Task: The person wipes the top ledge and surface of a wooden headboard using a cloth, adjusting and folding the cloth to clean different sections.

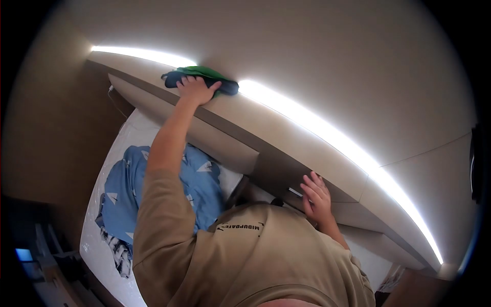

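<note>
My left hand point(195, 90) is stretched out onto the long beige ledge point(235, 110). Its fingers and thumb press down over a bunched dark blue and green cloth point(223, 84), which lies against the lit strip along the ledge. Part of the cloth is hidden under the palm. Lower down and to the right, my right hand point(317, 198) is by the front edge of the ledge, its fingers stretched out and nothing seen in them. Whether its fingertips touch the ledge I cannot tell.
A bright light strip point(327, 132) runs along the back of the ledge beside the wall. Below is a bed with a white sheet point(105, 174) and a blue patterned quilt point(125, 179). A white cable point(116, 105) hangs at the left, and dark furniture point(56, 256) stands lower left.
</note>
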The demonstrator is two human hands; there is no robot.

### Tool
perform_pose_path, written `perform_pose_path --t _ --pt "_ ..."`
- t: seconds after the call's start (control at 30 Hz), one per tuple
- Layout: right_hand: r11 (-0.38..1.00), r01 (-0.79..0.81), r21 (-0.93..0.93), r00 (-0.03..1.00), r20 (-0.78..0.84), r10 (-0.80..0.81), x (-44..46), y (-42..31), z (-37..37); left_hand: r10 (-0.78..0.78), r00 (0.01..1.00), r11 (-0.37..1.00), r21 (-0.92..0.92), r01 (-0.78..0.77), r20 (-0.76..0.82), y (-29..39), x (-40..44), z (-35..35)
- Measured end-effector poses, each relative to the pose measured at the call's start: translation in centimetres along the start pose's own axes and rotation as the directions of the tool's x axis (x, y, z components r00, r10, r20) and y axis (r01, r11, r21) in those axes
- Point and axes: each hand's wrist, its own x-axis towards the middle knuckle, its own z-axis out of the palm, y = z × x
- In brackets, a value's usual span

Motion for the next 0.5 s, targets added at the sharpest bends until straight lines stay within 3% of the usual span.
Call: perform_pose_path --t 0.1,0.13,0.2,0.23,0.27,0.37,0.5 --pt "0.935 0.059 0.350 0.991 0.094 -0.097 0.5 1.7 -2.0 0.019 0.999 1.000 -0.008 -0.019 -0.038 1.7 -1.7 0.8" --pt "0.835 -0.018 0.550 0.984 0.156 -0.082 0.5 2.5 -2.4 0.057 0.998 0.998 0.001 -0.057 -0.018 3.5 -3.7 0.3" --pt "0.366 -0.305 0.879 0.945 0.326 0.005 1.2 3.3 -2.4 0.180 0.982 0.983 0.032 -0.182 0.052 7.1 -7.1 -0.7" --pt "0.063 -0.427 0.902 0.904 0.428 0.005 1.6 3.7 -2.3 0.263 0.960 0.962 0.049 -0.269 0.098 9.0 -8.5 -1.1" --pt "0.099 -0.470 0.877 0.874 0.478 -0.084 2.1 4.5 -2.0 0.303 0.951 0.951 0.050 -0.306 0.061 10.5 -10.0 -0.9" --pt "0.069 -0.619 0.782 0.768 0.622 -0.152 4.3 4.2 -1.0 0.435 0.897 0.900 0.023 -0.435 -0.081 12.6 -12.8 0.5" --pt "0.231 -0.650 0.724 0.686 0.690 -0.233 7.5 3.4 1.4 0.372 0.922 0.924 -0.049 -0.378 -0.106 11.8 -12.9 0.4"
